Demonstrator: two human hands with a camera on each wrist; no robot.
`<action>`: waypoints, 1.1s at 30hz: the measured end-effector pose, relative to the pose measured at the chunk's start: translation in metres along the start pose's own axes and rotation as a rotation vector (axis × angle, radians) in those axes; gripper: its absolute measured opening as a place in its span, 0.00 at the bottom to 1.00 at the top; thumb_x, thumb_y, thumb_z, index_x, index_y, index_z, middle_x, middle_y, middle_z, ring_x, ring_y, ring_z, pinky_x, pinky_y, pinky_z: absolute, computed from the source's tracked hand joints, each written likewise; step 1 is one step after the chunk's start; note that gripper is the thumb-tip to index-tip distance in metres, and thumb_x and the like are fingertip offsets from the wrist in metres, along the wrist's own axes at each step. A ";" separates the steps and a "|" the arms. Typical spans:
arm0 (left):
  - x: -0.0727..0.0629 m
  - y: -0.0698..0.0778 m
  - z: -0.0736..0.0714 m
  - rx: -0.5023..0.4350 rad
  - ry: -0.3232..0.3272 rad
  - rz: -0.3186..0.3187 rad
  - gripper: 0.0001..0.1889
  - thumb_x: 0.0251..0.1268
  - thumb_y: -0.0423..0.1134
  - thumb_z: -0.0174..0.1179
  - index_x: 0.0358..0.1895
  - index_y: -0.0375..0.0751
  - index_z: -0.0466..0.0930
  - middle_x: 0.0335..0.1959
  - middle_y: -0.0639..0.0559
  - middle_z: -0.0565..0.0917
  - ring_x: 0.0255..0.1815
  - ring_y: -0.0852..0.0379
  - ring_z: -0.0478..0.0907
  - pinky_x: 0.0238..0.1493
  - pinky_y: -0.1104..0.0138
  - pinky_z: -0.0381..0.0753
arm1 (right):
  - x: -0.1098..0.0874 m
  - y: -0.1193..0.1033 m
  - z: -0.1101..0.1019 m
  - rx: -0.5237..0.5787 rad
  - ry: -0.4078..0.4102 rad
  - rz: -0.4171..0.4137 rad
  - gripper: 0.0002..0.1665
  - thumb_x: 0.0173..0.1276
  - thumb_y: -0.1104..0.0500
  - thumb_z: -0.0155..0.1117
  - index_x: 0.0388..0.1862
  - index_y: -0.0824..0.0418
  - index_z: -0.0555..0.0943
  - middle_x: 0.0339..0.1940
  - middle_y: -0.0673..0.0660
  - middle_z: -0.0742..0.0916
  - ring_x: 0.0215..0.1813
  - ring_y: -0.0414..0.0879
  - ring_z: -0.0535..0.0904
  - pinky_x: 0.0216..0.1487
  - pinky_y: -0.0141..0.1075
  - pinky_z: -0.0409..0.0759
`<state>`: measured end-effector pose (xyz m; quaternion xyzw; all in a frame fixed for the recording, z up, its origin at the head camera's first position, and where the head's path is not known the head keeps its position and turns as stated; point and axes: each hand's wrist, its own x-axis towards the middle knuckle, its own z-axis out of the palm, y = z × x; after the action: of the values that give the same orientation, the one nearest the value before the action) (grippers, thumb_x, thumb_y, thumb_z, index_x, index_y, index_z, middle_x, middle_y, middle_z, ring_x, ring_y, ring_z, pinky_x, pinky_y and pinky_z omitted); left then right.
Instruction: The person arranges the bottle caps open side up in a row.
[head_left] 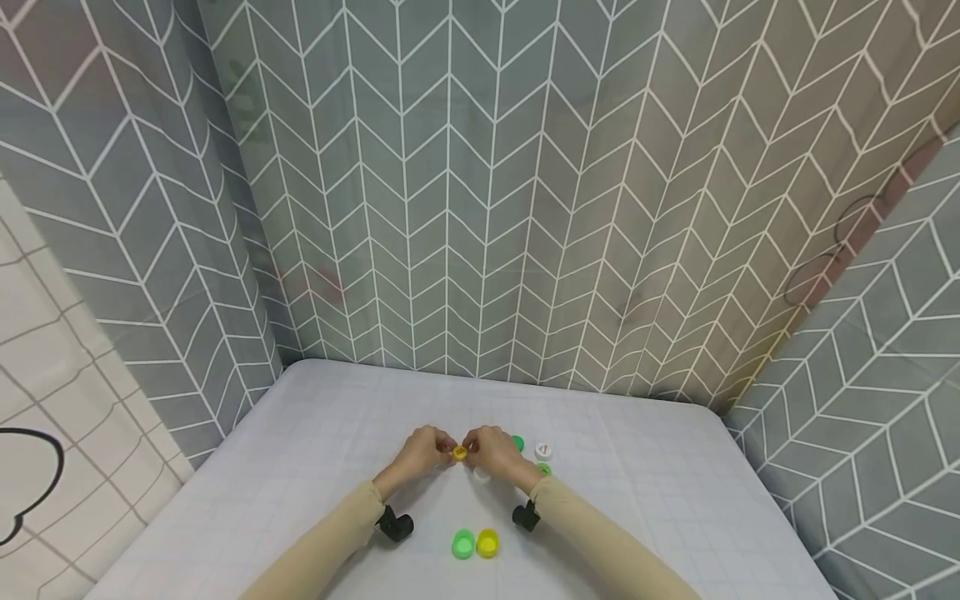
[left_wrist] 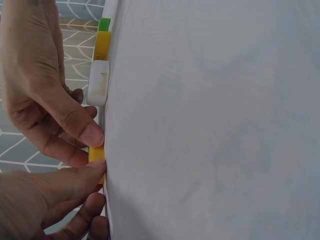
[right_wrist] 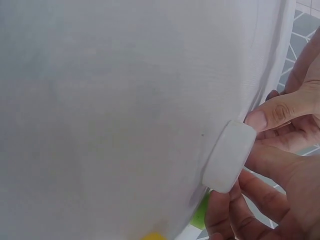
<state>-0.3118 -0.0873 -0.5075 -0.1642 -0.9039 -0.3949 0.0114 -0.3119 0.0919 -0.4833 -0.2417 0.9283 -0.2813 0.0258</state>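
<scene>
In the middle of the table, a yellow bottle cap sits between both hands. My left hand pinches it from the left, thumb on its near side. My right hand holds its right side with thumb and fingers. The left wrist view shows both thumbs against the yellow cap, low at the table surface. Close under the right hand lies a white cap, which in the right wrist view stands in front of the fingers and hides the yellow one.
Right of the right hand lie a green cap, a white cap with a printed mark and a light green cap. Nearer my body, a green cap and a yellow cap sit side by side on the white-covered table.
</scene>
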 end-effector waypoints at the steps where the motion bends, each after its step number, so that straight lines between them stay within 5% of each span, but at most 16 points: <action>1: 0.000 0.000 0.000 0.001 0.001 0.003 0.08 0.50 0.29 0.70 0.36 0.35 0.87 0.26 0.53 0.84 0.27 0.62 0.73 0.30 0.72 0.71 | 0.000 0.000 0.000 0.008 -0.002 -0.004 0.09 0.60 0.64 0.69 0.41 0.62 0.85 0.28 0.52 0.86 0.26 0.37 0.74 0.27 0.28 0.73; 11: -0.001 -0.001 0.000 -0.028 0.000 0.037 0.09 0.49 0.27 0.70 0.36 0.33 0.87 0.28 0.49 0.86 0.29 0.62 0.75 0.31 0.71 0.73 | -0.002 0.004 -0.001 0.021 0.012 -0.041 0.10 0.60 0.64 0.68 0.41 0.63 0.85 0.30 0.54 0.87 0.28 0.37 0.75 0.30 0.29 0.72; 19: 0.001 0.000 -0.001 -0.039 -0.030 0.027 0.09 0.52 0.28 0.68 0.38 0.34 0.87 0.31 0.50 0.86 0.29 0.62 0.74 0.31 0.73 0.73 | -0.004 0.006 -0.002 0.004 0.035 -0.075 0.11 0.60 0.64 0.68 0.43 0.63 0.86 0.37 0.55 0.88 0.39 0.42 0.81 0.43 0.33 0.77; 33: 0.003 0.018 -0.007 -0.076 -0.037 0.082 0.10 0.59 0.31 0.65 0.43 0.33 0.86 0.39 0.44 0.88 0.39 0.54 0.83 0.40 0.65 0.82 | -0.018 0.009 -0.017 0.097 0.116 -0.127 0.16 0.63 0.64 0.66 0.50 0.66 0.83 0.42 0.59 0.89 0.40 0.46 0.84 0.41 0.33 0.80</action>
<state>-0.3095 -0.0800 -0.4898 -0.2087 -0.8807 -0.4251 0.0048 -0.3031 0.1154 -0.4751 -0.2819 0.8963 -0.3406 -0.0342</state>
